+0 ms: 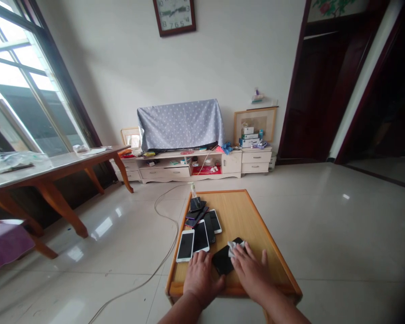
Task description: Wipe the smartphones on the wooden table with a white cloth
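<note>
A black smartphone (pixel 223 261) lies flat and slanted on a small wooden table (pixel 238 211). My right hand (pixel 253 271) presses a crumpled white tissue (pixel 234 246) onto the phone's upper part with its fingertips, the thumb out to the side. To the left of that phone, my left hand (pixel 201 278) rests on the table with its fingers stretched forward and its thumb at the phone's lower corner. Just beyond the left fingertips are a white-framed phone (pixel 185 245) and a second white-framed phone (pixel 200 236). Several more phones lie overlapped behind them.
A clear pump bottle (pixel 193 191) stands at the table's far left corner, behind a dark phone (pixel 196 204). A cable (pixel 168 245) runs over the tiled floor at left. Farther back stand a white cabinet (pixel 165 173) and a larger wooden table (pixel 81 157).
</note>
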`<state>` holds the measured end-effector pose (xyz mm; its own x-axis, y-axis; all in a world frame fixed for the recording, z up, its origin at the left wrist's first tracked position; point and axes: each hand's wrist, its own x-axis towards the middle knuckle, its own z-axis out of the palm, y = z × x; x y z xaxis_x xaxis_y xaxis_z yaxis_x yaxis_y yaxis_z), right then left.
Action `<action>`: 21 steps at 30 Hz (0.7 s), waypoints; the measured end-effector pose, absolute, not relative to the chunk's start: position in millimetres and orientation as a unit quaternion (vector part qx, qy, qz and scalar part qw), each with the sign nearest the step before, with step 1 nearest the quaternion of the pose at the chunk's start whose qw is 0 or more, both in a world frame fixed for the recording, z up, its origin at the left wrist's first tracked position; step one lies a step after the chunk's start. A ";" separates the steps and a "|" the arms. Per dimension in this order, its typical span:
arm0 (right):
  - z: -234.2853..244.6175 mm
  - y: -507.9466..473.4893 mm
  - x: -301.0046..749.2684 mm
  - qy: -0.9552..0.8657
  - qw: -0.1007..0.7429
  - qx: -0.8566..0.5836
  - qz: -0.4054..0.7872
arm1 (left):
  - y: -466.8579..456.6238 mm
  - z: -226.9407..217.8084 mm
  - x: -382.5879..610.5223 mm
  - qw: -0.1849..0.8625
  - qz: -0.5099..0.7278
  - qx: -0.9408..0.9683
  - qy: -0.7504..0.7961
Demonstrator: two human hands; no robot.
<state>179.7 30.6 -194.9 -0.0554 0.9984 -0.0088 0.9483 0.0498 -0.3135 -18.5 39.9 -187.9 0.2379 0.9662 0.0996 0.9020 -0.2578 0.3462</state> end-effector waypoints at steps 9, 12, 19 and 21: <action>-193.6 14.5 195.9 -0.707 0.102 -0.690 0.115 | 40.3 -190.3 -18.8 0.096 0.140 0.787 0.593; -190.9 15.8 206.1 -0.695 0.097 -0.705 0.105 | 40.7 -191.8 -17.5 0.085 0.138 0.790 0.591; -182.4 -9.9 175.0 -0.784 0.134 -0.582 0.166 | 42.1 -195.9 -17.7 0.079 0.146 0.794 0.585; -182.3 -1.9 184.4 -0.762 0.133 -0.614 0.156 | 42.0 -195.9 -17.9 0.076 0.144 0.794 0.585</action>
<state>184.4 -1.9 -182.3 -0.2102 0.9776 0.0115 0.8942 0.1970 -0.4019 -17.9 42.0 -195.9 0.2738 0.9516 0.1394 0.9077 -0.3036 0.2897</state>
